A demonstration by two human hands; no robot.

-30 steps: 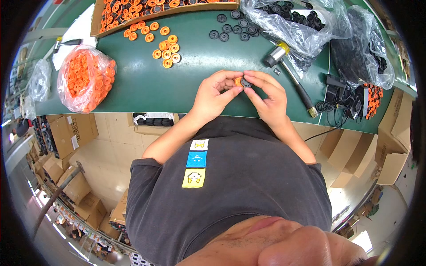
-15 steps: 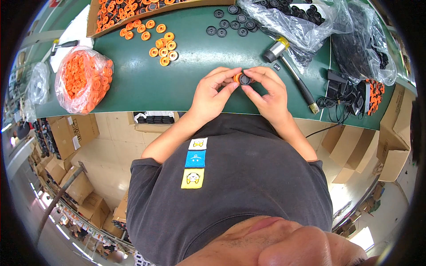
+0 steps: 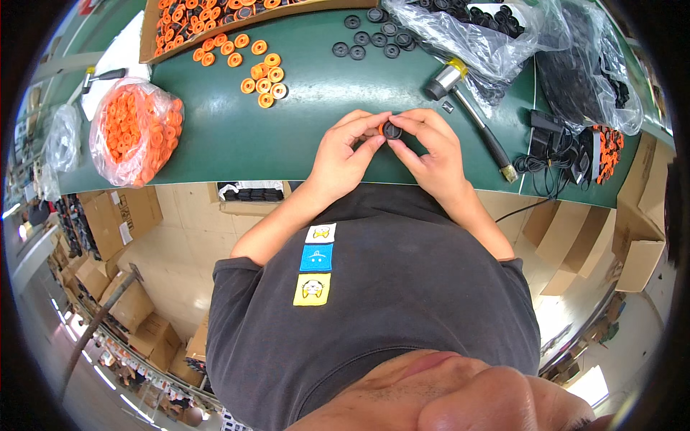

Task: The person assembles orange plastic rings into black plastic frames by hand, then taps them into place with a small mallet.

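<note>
Over the near part of the green table, my left hand [image 3: 347, 149] and my right hand [image 3: 434, 152] meet at the fingertips. Between them is a small round piece made of an orange ring [image 3: 382, 129] and a black disc [image 3: 392, 131], pressed face to face. My left fingers pinch the orange side and my right fingers pinch the black side. Loose orange rings [image 3: 264, 82] lie farther off to the left. Loose black discs [image 3: 379, 39] are spread at the far middle. A mallet [image 3: 471, 108] with a black grip rests right of my right hand.
A cardboard box [image 3: 149, 36] of orange and black pieces stands at the far left. Nearer is a clear bag [image 3: 136, 129] of orange rings. Plastic bags [image 3: 489, 43] with black parts fill the far right. A black adapter with cables [image 3: 550, 154] sits at the right edge.
The orange ring and black disc now sit closer together, with less orange showing. My right fingers have shifted slightly left; the left hand stays in nearly the same place.
</note>
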